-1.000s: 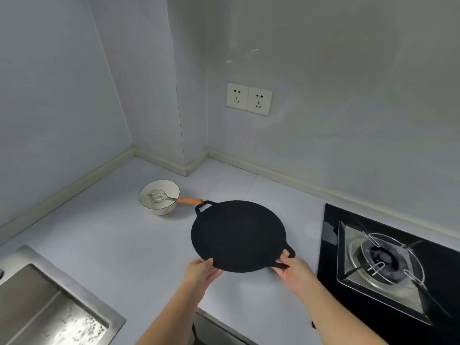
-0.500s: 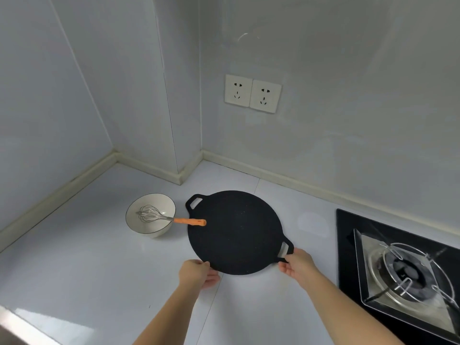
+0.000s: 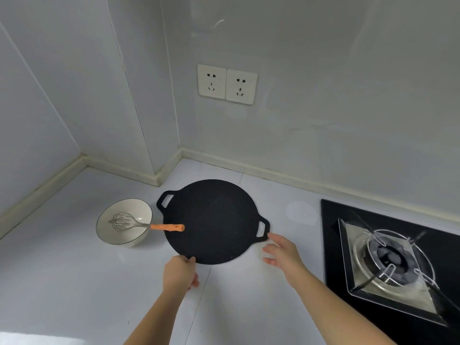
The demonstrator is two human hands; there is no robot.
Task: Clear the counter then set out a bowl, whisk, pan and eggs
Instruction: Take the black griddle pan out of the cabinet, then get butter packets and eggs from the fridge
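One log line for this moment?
pan: on counter | whisk: in bowl | left hand: at pan rim | right hand: open, beside pan | eggs: unseen

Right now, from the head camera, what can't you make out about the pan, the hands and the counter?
- Left hand: head view, fingertips hidden behind the hand itself at the black pan's near rim; grip or touch, cannot tell.
- Whisk: head view, unclear whether its orange handle rests on the pan or hangs above.
- Gas hob: cut off by the right edge.
- Eggs: none in view.
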